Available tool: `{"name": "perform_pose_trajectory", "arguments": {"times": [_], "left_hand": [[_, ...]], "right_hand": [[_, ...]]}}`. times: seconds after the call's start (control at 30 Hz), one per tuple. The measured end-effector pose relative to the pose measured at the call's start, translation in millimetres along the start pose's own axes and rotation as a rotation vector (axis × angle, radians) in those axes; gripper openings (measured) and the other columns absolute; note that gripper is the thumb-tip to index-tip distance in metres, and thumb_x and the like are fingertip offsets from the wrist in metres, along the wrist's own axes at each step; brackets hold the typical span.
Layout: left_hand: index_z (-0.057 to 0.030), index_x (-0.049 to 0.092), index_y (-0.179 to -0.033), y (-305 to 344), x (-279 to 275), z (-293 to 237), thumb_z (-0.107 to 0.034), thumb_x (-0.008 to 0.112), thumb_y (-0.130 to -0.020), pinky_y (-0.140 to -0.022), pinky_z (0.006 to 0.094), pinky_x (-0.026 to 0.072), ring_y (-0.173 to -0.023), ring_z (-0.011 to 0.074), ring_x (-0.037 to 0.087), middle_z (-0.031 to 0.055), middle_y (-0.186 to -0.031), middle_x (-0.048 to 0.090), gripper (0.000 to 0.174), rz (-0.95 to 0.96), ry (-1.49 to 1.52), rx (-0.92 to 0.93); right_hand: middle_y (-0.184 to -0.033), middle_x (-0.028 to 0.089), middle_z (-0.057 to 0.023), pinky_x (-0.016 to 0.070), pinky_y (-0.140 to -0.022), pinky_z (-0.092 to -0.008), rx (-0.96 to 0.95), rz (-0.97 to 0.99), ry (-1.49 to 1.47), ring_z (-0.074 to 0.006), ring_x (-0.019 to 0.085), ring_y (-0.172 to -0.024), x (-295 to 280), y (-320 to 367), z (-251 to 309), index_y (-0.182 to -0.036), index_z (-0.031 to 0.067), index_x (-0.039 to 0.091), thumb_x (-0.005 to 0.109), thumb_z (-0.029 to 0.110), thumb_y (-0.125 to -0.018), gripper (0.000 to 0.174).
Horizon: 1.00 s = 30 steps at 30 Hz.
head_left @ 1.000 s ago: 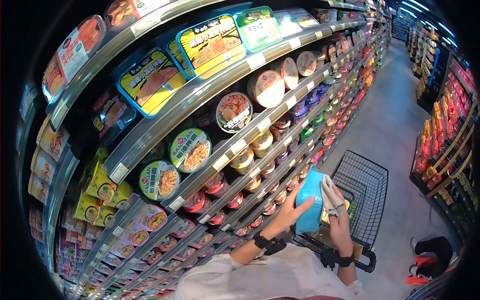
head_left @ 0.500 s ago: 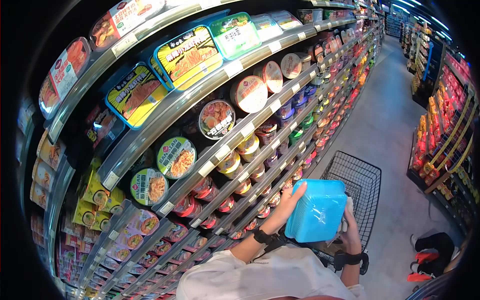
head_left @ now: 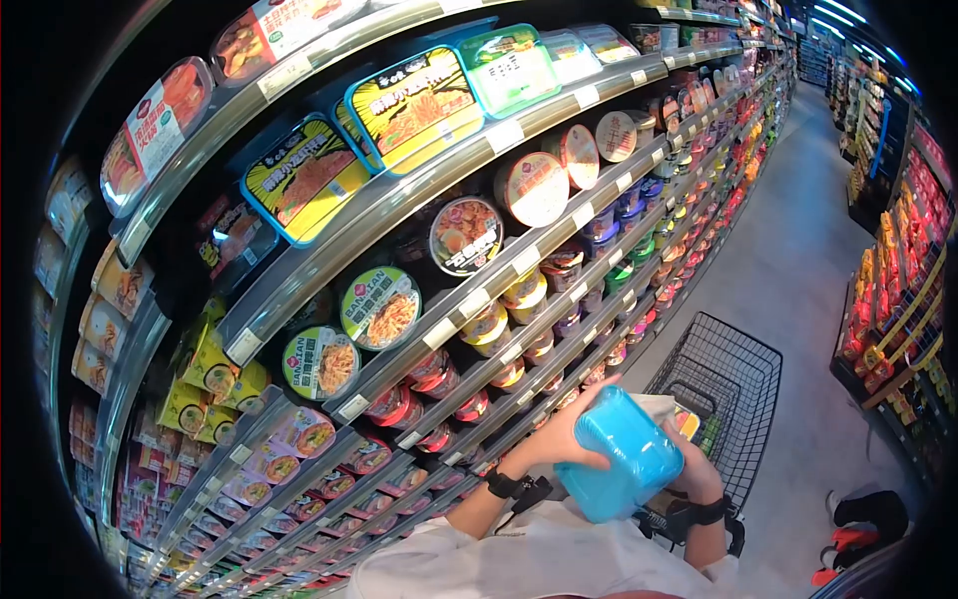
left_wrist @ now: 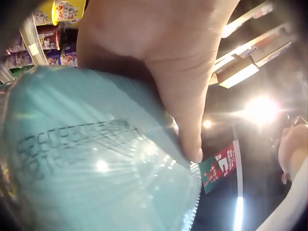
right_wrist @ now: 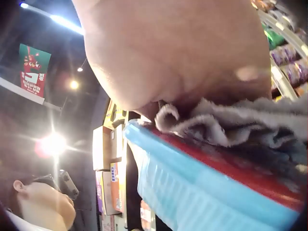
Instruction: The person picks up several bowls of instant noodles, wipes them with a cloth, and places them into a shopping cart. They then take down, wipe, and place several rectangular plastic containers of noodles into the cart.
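Observation:
A blue plastic tub (head_left: 624, 449) in clear wrap is held at chest height, its ribbed base facing up toward the head. My left hand (head_left: 574, 434) grips its left side, thumb across the base; printed characters show under the wrap on the tub (left_wrist: 96, 159) in the left wrist view. My right hand (head_left: 697, 471) is at the tub's right side, pinching a grey cloth (right_wrist: 226, 125) against the tub's red-edged face. Most of the right fingers are hidden behind cloth and tub.
Shelves of boxed and cup noodles (head_left: 379, 307) rise on the left. A black wire cart (head_left: 748, 399) stands just beyond the hands, with some packages inside. Red packets fill a rack (head_left: 883, 299) on the right. Part of a person in dark clothing (head_left: 873, 504) shows at lower right.
The tub has turned from edge-on to base-up, then tilted further and shifted slightly. Both hands have moved with it, and the cloth has stayed with the right hand.

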<state>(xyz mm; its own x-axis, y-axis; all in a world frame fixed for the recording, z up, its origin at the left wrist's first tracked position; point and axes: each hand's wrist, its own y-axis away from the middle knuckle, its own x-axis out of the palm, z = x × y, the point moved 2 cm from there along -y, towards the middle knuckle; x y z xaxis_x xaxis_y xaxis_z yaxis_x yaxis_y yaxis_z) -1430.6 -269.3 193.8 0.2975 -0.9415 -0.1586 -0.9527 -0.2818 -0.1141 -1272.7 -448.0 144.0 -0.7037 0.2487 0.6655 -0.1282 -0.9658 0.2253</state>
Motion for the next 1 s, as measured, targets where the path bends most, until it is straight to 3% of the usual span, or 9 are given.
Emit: {"name": "perform_pose_trajectory", "arguments": {"times": [0.27,0.37,0.4,0.5,0.6,0.7,0.87,0.93,1.0], "left_hand": [[-0.0068,0.040,-0.146,40.1,-38.6,-21.1,-0.026,0.096,-0.056,-0.114,0.0392,0.0344,-0.137,0.0254,0.044,0.0104,-0.149,0.046,0.107,0.016,-0.085,0.030],[-0.0072,0.044,-0.142,46.9,-49.0,-22.9,-0.024,0.098,-0.051,-0.118,0.0421,0.0287,-0.143,0.0296,0.037,0.0174,-0.153,0.040,0.107,-0.056,-0.191,0.114],[-0.0075,0.044,-0.141,48.5,-50.8,-25.3,-0.024,0.099,-0.051,-0.119,0.0428,0.0275,-0.145,0.0314,0.034,0.0191,-0.155,0.038,0.107,-0.080,-0.283,0.187],[-0.0069,0.045,-0.141,50.1,-51.9,-21.4,-0.025,0.100,-0.049,-0.120,0.0463,0.0244,-0.149,0.0354,0.028,0.0212,-0.156,0.036,0.108,-0.113,-0.295,0.319],[-0.0035,0.047,-0.140,53.2,-52.1,-28.8,-0.027,0.100,-0.047,-0.119,0.0464,0.0271,-0.148,0.0362,0.029,0.0191,-0.150,0.045,0.109,-0.060,-0.230,0.274],[-0.0040,0.047,-0.139,55.4,-54.6,-22.6,-0.029,0.101,-0.047,-0.118,0.0486,0.0263,-0.149,0.0362,0.026,0.0218,-0.148,0.046,0.109,-0.005,-0.051,0.316],[-0.0019,0.038,-0.145,42.5,-59.9,-33.5,-0.041,0.100,-0.037,-0.116,0.0494,0.0328,-0.147,0.0366,0.029,0.0227,-0.153,0.039,0.131,-0.097,-0.129,0.477],[-0.0019,0.020,-0.156,41.2,-52.7,-40.4,-0.041,0.099,-0.045,-0.121,0.0467,0.0243,-0.147,0.0316,0.030,0.0205,-0.161,0.023,0.142,-0.076,0.144,0.217],[-0.0042,0.012,-0.159,33.6,-61.0,-21.6,-0.024,0.091,-0.061,-0.117,0.0440,0.0309,-0.144,0.0294,0.036,0.0219,-0.160,0.025,0.127,-0.028,-0.462,0.295]], "right_hand": [[-0.142,0.053,-0.0082,0.0441,-0.106,-0.0305,0.205,0.261,0.359,-0.0147,0.055,-0.124,26.4,-32.0,-49.5,-0.150,0.0015,0.037,0.049,0.040,-0.105,0.060],[-0.144,0.052,-0.0088,0.0429,-0.108,-0.0315,0.282,0.019,-0.096,-0.0160,0.053,-0.127,69.0,-24.4,-11.7,-0.148,0.0002,0.040,0.049,0.037,-0.105,0.058],[-0.146,0.051,-0.0086,0.0411,-0.110,-0.0319,0.057,0.000,-0.059,-0.0171,0.051,-0.131,60.6,-29.7,-13.7,-0.147,-0.0001,0.041,0.047,0.036,-0.106,0.056],[-0.146,0.051,-0.0067,0.0383,-0.111,-0.0301,-0.020,-0.083,0.156,-0.0158,0.050,-0.132,73.3,-25.5,-12.3,-0.149,0.0011,0.039,0.045,0.038,-0.107,0.057],[-0.140,0.056,-0.0077,0.0447,-0.105,-0.0309,0.239,0.033,0.068,-0.0135,0.055,-0.124,64.8,-28.2,-37.7,-0.144,0.0000,0.046,0.056,0.031,-0.103,0.052],[-0.143,0.053,-0.0042,0.0405,-0.108,-0.0297,0.180,0.158,0.219,-0.0111,0.052,-0.125,47.8,-21.7,-78.4,-0.147,0.0004,0.042,0.050,0.036,-0.105,0.056],[-0.129,0.062,-0.0006,0.0486,-0.093,-0.0221,0.132,-0.011,-0.037,-0.0049,0.059,-0.109,42.9,-23.9,-74.3,-0.137,0.0024,0.054,0.055,0.038,-0.103,0.049],[-0.121,0.064,-0.0002,0.0488,-0.089,-0.0212,0.022,-0.156,0.099,-0.0049,0.059,-0.106,51.8,-7.8,-51.6,-0.133,0.0027,0.057,0.058,0.037,-0.102,0.046],[-0.118,0.064,-0.0002,0.0485,-0.087,-0.0215,-0.081,-0.248,0.117,-0.0056,0.059,-0.103,41.6,-1.8,-52.2,-0.134,0.0035,0.055,0.061,0.037,-0.100,0.049]]}}
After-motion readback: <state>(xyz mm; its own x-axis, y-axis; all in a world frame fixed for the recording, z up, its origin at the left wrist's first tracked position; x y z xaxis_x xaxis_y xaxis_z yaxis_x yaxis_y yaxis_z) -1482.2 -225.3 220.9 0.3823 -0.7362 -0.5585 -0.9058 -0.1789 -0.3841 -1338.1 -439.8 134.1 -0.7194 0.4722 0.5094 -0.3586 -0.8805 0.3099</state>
